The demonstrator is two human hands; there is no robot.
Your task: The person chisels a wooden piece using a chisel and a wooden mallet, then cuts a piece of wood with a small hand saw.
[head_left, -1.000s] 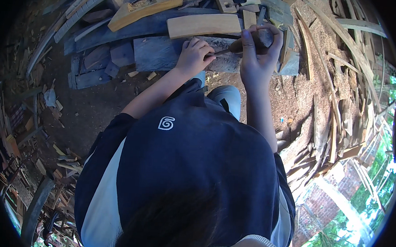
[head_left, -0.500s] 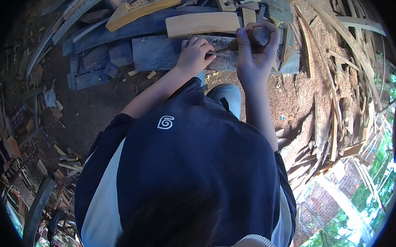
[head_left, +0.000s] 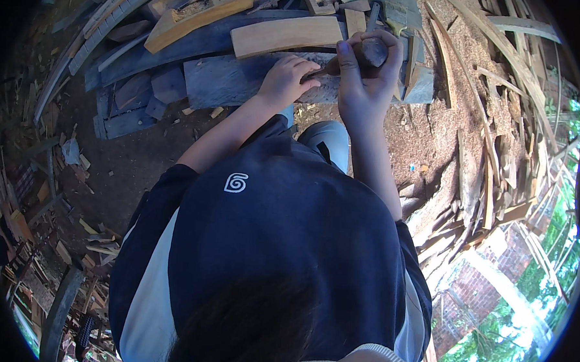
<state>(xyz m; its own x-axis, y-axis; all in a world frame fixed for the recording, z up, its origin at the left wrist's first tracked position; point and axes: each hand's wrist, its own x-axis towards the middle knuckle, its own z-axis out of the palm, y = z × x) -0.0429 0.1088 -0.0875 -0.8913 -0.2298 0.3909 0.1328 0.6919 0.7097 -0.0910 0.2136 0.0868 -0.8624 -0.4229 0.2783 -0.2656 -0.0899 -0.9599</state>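
Wooden-handled tool (head_left: 373, 54), dark, round-ended: over grey timber plank (head_left: 210, 84). Right hand (head_left: 365, 90): thumb and fingers curled around the handle. Left hand (head_left: 285, 82): at the narrow end; pinch cannot be told. Pale wood block (head_left: 286, 36): beyond plank.

Weathered grey boards make up the tabletop (head_left: 169, 55), with a broad grey plank (head_left: 220, 81) along its near edge. Just behind that plank lies a pale, gently curved board (head_left: 286, 36). Toward the far left corner sits a yellowish wooden block with a hollowed top (head_left: 200, 18). Toward the far edge lie a wooden block with holes (head_left: 318, 0), a small pale wood block (head_left: 355, 21) and a narrow metal strip (head_left: 373, 16).
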